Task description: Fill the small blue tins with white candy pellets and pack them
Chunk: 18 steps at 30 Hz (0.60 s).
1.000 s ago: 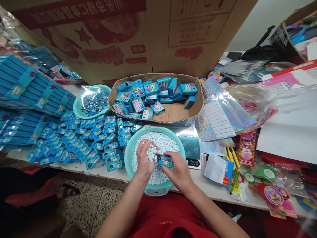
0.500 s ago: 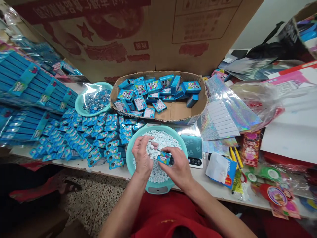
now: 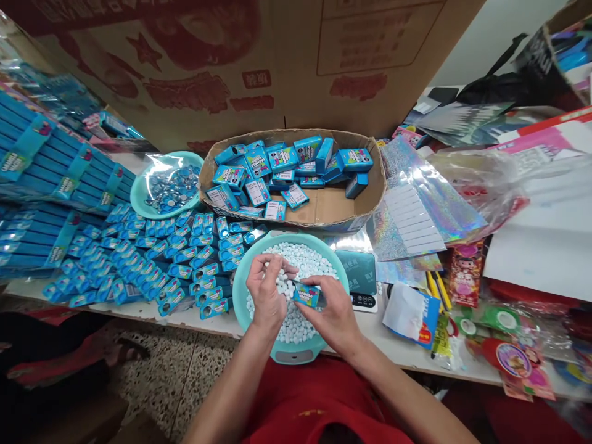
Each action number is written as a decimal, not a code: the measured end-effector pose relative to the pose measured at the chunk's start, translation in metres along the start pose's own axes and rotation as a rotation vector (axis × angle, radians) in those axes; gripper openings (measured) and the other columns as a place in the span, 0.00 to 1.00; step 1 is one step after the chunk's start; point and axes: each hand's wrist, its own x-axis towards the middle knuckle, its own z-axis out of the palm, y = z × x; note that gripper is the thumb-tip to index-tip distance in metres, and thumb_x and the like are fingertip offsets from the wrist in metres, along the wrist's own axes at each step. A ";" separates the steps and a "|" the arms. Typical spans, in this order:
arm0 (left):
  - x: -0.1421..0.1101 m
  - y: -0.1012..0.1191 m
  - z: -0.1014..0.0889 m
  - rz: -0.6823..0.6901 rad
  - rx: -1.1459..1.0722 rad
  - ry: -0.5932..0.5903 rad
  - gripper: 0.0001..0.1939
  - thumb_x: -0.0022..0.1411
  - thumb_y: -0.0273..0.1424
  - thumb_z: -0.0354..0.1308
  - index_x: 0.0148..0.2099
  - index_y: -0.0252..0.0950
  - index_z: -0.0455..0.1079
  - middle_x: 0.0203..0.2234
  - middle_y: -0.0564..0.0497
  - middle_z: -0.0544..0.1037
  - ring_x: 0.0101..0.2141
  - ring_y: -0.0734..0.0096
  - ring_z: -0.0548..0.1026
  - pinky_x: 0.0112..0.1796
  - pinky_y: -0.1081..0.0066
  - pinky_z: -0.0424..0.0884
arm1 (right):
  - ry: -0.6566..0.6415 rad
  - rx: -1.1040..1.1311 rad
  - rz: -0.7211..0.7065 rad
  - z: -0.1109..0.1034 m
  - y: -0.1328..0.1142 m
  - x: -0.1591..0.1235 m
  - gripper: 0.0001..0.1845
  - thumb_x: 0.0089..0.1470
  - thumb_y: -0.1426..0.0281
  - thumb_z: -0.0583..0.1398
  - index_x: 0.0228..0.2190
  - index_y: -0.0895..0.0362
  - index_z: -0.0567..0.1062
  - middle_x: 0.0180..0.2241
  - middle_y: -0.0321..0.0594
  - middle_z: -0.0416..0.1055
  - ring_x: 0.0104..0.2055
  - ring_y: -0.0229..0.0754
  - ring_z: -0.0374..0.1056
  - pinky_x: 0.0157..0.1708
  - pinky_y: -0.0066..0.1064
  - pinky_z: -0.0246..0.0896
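A large carton (image 3: 296,80) closes the far side of the counter (image 3: 370,333), and a scale (image 3: 356,274) lies just beside the bowl. The cardboard tray (image 3: 324,209) contains blue boxes (image 3: 283,159); the green bowl (image 3: 240,299) contains white pellets (image 3: 303,254). Above it, the left hand (image 3: 266,295) cups some pellets, and the right hand (image 3: 337,312) grips one small box (image 3: 307,296).

On my feed the small box (image 3: 307,295) shows bright blue with pale lettering, and the pellets (image 3: 296,328) plain white, in a mint-green basin (image 3: 239,296). I read the second bowl (image 3: 137,200) as the same mint, its discs (image 3: 171,192) silvery and blue. The large carton (image 3: 298,52) is brown, printed in dark red. I see holographic sheets (image 3: 446,203) shimmering silver with rainbow glints, a speckled grey floor (image 3: 155,376), a red shirt (image 3: 298,394) with a small yellow mark, and a whitish surface (image 3: 377,339).
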 end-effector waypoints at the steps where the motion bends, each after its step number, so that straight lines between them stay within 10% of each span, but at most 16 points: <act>1: 0.000 0.000 0.000 0.008 0.001 -0.004 0.12 0.51 0.37 0.61 0.30 0.36 0.63 0.20 0.57 0.69 0.21 0.75 0.72 0.24 0.75 0.67 | -0.001 0.004 -0.001 0.000 0.000 0.000 0.12 0.47 0.71 0.61 0.36 0.53 0.69 0.35 0.39 0.73 0.39 0.46 0.68 0.38 0.37 0.61; 18: -0.002 -0.005 0.000 0.119 0.041 0.006 0.10 0.53 0.33 0.61 0.35 0.37 0.63 0.18 0.59 0.68 0.20 0.77 0.69 0.25 0.75 0.64 | 0.039 0.078 -0.001 0.012 0.003 0.000 0.12 0.46 0.71 0.63 0.35 0.53 0.70 0.34 0.38 0.74 0.38 0.45 0.69 0.38 0.37 0.63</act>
